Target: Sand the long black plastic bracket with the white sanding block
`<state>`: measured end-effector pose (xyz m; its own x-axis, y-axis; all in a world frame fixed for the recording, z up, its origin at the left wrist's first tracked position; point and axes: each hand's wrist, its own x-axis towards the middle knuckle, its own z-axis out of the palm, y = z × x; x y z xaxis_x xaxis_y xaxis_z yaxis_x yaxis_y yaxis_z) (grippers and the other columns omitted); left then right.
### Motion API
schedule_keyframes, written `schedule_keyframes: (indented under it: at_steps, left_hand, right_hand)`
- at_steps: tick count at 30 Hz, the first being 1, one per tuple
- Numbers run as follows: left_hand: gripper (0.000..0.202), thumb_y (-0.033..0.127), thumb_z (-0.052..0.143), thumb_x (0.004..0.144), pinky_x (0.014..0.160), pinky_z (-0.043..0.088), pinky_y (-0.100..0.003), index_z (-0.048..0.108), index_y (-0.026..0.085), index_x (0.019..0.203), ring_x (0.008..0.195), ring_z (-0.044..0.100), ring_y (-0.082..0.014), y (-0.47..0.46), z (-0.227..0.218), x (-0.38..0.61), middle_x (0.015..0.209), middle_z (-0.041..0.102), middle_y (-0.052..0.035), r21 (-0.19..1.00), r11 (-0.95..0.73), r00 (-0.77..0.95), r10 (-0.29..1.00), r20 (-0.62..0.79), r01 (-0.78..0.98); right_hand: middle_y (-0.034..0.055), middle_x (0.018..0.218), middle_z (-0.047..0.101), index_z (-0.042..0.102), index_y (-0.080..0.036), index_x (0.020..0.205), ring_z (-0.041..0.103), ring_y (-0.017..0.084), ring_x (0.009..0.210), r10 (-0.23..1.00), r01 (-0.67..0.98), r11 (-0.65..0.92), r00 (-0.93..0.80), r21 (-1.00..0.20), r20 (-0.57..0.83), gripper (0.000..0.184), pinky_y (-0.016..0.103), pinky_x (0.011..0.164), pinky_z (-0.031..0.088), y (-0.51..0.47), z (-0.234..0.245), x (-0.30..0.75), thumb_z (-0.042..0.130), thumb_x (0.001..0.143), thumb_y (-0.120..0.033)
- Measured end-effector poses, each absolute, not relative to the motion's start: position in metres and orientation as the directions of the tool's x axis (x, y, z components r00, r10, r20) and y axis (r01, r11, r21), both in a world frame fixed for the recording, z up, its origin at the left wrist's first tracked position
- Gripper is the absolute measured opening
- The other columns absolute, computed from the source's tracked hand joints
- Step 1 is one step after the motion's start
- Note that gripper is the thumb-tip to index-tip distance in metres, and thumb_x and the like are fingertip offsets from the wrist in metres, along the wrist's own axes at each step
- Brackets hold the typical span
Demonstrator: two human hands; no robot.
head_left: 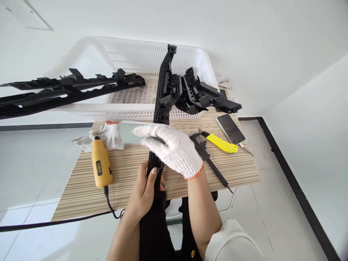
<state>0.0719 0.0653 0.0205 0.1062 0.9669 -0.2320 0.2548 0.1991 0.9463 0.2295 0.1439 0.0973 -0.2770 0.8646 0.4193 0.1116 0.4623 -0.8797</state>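
My bare left hand (145,190) is wrapped round the lower end of a long black plastic trim part (163,87), which stands tilted up over the table. Clips and ribs run along its length. My right hand (175,146), in a white knit glove with an orange cuff, crosses in front of the part. Between its thumb and fingers is a flat, pale grey-green rectangular piece (127,132), pointing left; its kind cannot be made out. The glove hides the middle of the trim part. Right of the glove lie a black caliper (210,163) and a yellow utility knife (221,143).
A white plastic basket (127,107) stands at the back, with black trim parts (194,90) at its right and more long parts (73,88) jutting out left. A yellow corded rotary tool (102,163), a white glove (111,137) and a phone (231,128) lie on the striped table (78,195).
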Motion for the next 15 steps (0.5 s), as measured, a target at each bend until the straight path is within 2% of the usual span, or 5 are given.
schedule_keyframes:
  at_steps: [3, 6, 10, 15]
  left_hand:
    - [0.032, 0.050, 0.041, 0.099, 0.057, 0.057, -0.032, 0.041, 0.024, 0.118, 0.053, 0.061, -0.0148, 0.0656, 0.0193, 0.0712, 0.069, 0.057, 0.0062, 0.946, 0.188, 0.107, 0.969, -0.222, 0.262]
    - [0.035, 0.052, 0.041, 0.099, 0.057, 0.057, -0.032, 0.041, 0.024, 0.120, 0.053, 0.061, -0.0155, 0.0658, 0.0188, 0.0704, 0.068, 0.057, 0.0054, 0.942, 0.185, 0.103, 0.970, -0.221, 0.281]
    - [0.036, 0.055, 0.042, 0.098, 0.055, 0.057, -0.032, 0.041, 0.024, 0.116, 0.052, 0.061, -0.0170, 0.0655, 0.0184, 0.0701, 0.065, 0.057, 0.0047, 0.949, 0.165, 0.097, 0.976, -0.198, 0.270]
    - [0.034, 0.053, 0.041, 0.099, 0.053, 0.056, -0.031, 0.040, 0.025, 0.118, 0.052, 0.060, -0.0150, 0.0657, 0.0191, 0.0716, 0.069, 0.056, 0.0052, 0.953, 0.157, 0.103, 0.977, -0.189, 0.258]
  right_hand:
    - [-0.0009, 0.125, 0.071, 0.068, -0.024, 0.116, 0.063, 0.012, 0.121, 0.855, 0.071, 0.442, -0.333, -0.894, 0.397, 0.023, 0.028, 0.110, 0.047, 0.1433, 0.0958, 0.2288, 0.053, 0.099, -0.028]
    - [0.0006, 0.131, 0.068, 0.067, -0.022, 0.119, 0.060, 0.012, 0.125, 0.882, 0.098, 0.440, -0.230, -0.892, 0.410, 0.025, 0.027, 0.113, 0.044, 0.1432, 0.0953, 0.2270, 0.051, 0.100, -0.028]
    - [0.0005, 0.127, 0.070, 0.066, -0.020, 0.118, 0.062, 0.010, 0.122, 0.858, 0.057, 0.423, -0.345, -0.904, 0.380, 0.024, 0.024, 0.109, 0.047, 0.1432, 0.0964, 0.2253, 0.050, 0.100, -0.024]
    - [0.0007, 0.129, 0.068, 0.066, -0.022, 0.117, 0.060, 0.011, 0.125, 0.903, 0.025, 0.405, -0.170, -0.914, 0.396, 0.023, 0.026, 0.114, 0.044, 0.1412, 0.0974, 0.2223, 0.053, 0.099, -0.027]
